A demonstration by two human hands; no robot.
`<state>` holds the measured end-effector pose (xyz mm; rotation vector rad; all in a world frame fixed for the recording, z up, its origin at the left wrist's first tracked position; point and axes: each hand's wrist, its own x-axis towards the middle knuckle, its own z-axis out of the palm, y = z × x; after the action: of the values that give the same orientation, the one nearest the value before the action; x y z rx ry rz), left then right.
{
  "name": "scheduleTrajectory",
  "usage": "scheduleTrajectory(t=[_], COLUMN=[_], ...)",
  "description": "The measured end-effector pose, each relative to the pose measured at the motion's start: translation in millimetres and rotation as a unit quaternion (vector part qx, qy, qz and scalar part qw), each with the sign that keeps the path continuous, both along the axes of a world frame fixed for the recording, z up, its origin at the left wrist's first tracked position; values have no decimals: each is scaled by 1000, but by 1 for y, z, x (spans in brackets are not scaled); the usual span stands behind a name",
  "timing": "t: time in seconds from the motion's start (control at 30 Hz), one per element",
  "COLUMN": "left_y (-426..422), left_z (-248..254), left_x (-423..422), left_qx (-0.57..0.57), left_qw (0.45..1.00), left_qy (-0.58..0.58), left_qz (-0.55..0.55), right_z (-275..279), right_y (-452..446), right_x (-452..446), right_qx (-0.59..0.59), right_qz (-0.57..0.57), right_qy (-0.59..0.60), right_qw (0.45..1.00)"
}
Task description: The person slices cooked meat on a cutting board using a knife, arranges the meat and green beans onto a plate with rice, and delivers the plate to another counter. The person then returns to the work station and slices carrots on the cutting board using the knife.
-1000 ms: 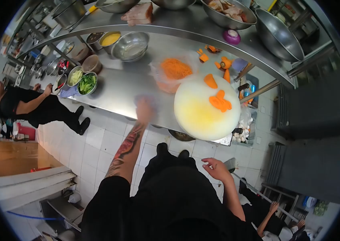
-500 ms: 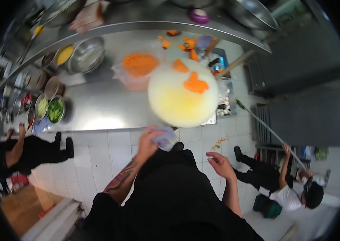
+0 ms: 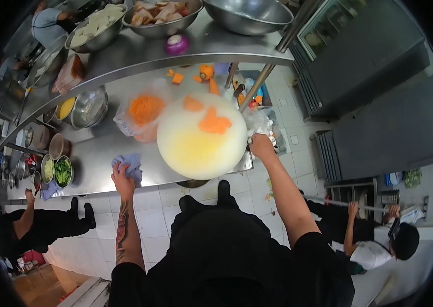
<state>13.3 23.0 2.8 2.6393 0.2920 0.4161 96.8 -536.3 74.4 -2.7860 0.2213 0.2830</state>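
Note:
My left hand [image 3: 122,180] is closed on a crumpled purple cloth [image 3: 130,162], which lies against the steel table near its front edge. Out past the right side of the round white cutting board [image 3: 191,158], my right hand [image 3: 262,145] is a fist; a small dark bit shows beside it, too little to name. Flat orange carrot pieces [image 3: 215,123] and a carrot chunk [image 3: 192,104] rest on the board. To its left, a clear plastic bag [image 3: 124,120] holds shredded carrot [image 3: 146,109].
Above the table runs a steel shelf [image 3: 124,64] with bowls, meat and a purple onion [image 3: 177,46]. Bowls of greens [image 3: 63,171] and yellow liquid [image 3: 66,108] stand left. A person [image 3: 380,245] holds a pole at right; another person [image 3: 32,220] is at left.
My left hand has carried the cloth leftward onto the table. My right hand, earlier loose near my body, has reached forward past the board and closed. The view has shifted.

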Motion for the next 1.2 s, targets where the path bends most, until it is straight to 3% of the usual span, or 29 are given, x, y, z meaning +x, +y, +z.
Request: scheduleTrajectory(t=[0.03, 0.1, 0.13, 0.2, 0.27, 0.33, 0.4, 0.5, 0.63, 0.7, 0.73, 0.77, 0.83, 0.87, 0.9, 0.93, 0.97, 1.0, 1.03, 1.07, 1.2], left_y=[-5, -10, -13, -16, -17, -26, -36, -38, -17, 1, 10, 8, -8, -35, -48, -60, -92, -132, -164, -188, -269], left_z=[-4, -13, -15, -18, -27, -27, -21, -26, -17, 5, 12, 27, 79, 112, 112, 113, 122, 133, 128, 113, 102], left_x=[-2, -6, -7, -7, -6, -4, -3, 2, 5, 19, 34, 46, 67, 77, 83, 86, 90, 93, 98, 104, 128], left_qx=[2, 1, 4, 15, 13, 8, 23, 37, 58, 84, 101, 101, 248, 286, 201, 112, -32, -175, -193, -89, -42], left_qw=[1000, 999, 998, 997, 995, 994, 989, 987, 994, 995, 986, 986, 897, 864, 904, 930, 937, 921, 909, 911, 922], left_qy=[-2, -20, -21, -22, -22, -25, -22, -31, -31, 54, 128, 129, 358, 398, 337, 271, 220, 161, 148, 54, -24], left_qz=[8, 51, 58, 78, 94, 108, 141, 156, 85, -13, -16, -18, -79, -113, -169, -222, -269, -308, -338, -399, -383], right_z=[1, 61, 56, 123, 178, 226, 235, 189, 127, 93, 73, 59, 38, 48, 52, 55, 56, 51, 45, 43, 44], right_y=[-10, -2, -17, -29, -59, -90, -133, -168, -148, -133, -127, -121, -95, -74, -64, -56, -49, -42, -37, -35, -20], right_x=[10, 16, 29, 31, 20, -5, -33, -87, -105, -99, -95, -90, -105, -117, -130, -143, -153, -161, -164, -164, -153], right_qx=[2, 3, -7, 52, 148, 307, 400, 423, 571, 614, 625, 633, 605, 600, 599, 566, 531, 534, 537, 523, 518], right_qz=[8, 14, 49, 55, 48, -46, -59, -72, -196, -245, -281, -314, -311, -295, -296, -281, -262, -255, -249, -232, -213], right_qy=[-2, 39, 18, 1, -54, -133, -227, -309, -205, -148, -162, -178, -183, -179, -178, -132, -84, -71, -59, -40, -38], right_qw=[1000, 999, 999, 997, 986, 941, 886, 849, 771, 736, 711, 685, 710, 722, 722, 764, 802, 803, 804, 819, 828])
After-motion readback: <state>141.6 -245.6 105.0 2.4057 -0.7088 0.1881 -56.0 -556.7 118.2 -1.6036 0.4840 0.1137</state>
